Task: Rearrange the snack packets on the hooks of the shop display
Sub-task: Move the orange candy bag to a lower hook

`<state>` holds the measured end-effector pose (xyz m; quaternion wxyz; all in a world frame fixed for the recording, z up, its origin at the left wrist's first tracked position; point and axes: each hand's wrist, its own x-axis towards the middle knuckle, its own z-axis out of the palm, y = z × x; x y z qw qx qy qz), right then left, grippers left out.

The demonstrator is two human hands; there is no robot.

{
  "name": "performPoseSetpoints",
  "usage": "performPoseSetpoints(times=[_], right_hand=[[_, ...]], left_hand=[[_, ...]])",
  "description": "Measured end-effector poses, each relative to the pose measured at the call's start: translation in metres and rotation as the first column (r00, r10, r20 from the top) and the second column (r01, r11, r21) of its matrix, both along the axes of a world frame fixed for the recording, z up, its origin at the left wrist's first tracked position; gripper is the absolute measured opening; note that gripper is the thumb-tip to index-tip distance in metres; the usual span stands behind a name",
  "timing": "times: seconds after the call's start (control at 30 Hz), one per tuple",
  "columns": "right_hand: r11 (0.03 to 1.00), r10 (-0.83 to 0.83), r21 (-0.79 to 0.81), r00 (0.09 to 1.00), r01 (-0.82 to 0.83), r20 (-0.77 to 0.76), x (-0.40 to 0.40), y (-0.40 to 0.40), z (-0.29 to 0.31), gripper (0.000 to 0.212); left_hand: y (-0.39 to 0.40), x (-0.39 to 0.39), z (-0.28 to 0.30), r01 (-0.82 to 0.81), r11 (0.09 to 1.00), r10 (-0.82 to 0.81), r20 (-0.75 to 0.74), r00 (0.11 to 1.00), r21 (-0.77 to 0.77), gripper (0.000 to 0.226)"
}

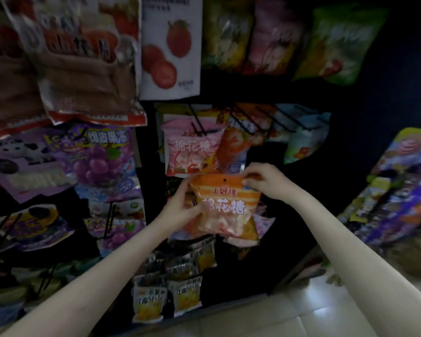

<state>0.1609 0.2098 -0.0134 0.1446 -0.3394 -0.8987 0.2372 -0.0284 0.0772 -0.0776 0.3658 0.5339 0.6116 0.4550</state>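
Both hands up at the dark display wall, holding one packet between them. The orange-and-white striped plastic marshmallow packet sits in front of the middle column, its punched hang-hole at top centre in plain view and not on any hook.

Left hand grips the packet's left edge, thumb across the front, fingers curled behind. Right hand pinches the top right corner, fingers bent over the header strip. Packet tilted slightly, top edge sloping down toward the left.

Just above it hangs a pink-and-white marshmallow packet on a black wire hook; its bottom edge nearly meets the held packet's top edge. Beside that, to the right, an orange strawberry-print packet, and a row of bare black wire hooks jutting out past it, with dark open panel below them and to the right of the right hand.

Behind and under the held packet, more pale packets crowd together; their edges stick out at lower right. Below, small silver-and-yellow sachets hang in rows. Left column: purple grape-print jelly packet, large and close. Upper left, a red-and-brown packet, blurred. Pale tiled floor at bottom right.
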Motion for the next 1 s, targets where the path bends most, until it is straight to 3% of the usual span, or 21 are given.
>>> performPoseSetpoints(times=[0.2,0.4,0.5,0.63,0.73,0.83,0.9,1.0], right_hand=[[0.999,-0.033,0.008,0.963,0.037,-0.269,0.019,0.005,0.051,0.009],[0.988,0.140,-0.025,0.962,-0.150,-0.234,0.045,0.014,0.114,0.005],[0.990,0.132,-0.012,0.947,-0.142,-0.293,0.056,0.020,0.142,0.006],[0.999,-0.034,-0.025,0.795,0.024,-0.606,0.052,0.033,0.153,0.015],[0.975,-0.179,-0.212,0.779,0.061,-0.600,0.055,0.037,0.140,0.051],[0.968,-0.117,-0.250,0.906,0.012,-0.407,0.059,0.034,0.116,0.090],[0.967,-0.059,-0.253,0.937,-0.033,-0.345,0.060,0.036,0.107,0.111],[0.952,-0.124,-0.306,0.923,0.007,-0.365,0.063,0.041,0.108,0.131]], left_hand=[[0.013,0.002,0.052,0.105,0.975,-0.083,-0.122,0.989,0.196,0.102],[0.025,0.025,0.101,0.167,0.941,-0.129,-0.144,0.981,0.295,0.093],[0.032,0.040,0.120,0.085,0.924,-0.070,-0.055,0.996,0.373,0.084],[0.051,0.051,0.148,-0.069,0.905,0.003,0.155,0.988,0.420,0.062],[0.064,0.052,0.157,-0.177,0.894,0.099,0.203,0.974,0.412,0.048],[0.073,0.052,0.160,-0.283,0.886,0.189,0.273,0.943,0.366,0.044],[0.078,0.054,0.160,-0.277,0.891,0.212,0.209,0.955,0.361,0.046],[0.083,0.062,0.163,-0.210,0.926,0.182,0.116,0.976,0.314,0.049]])
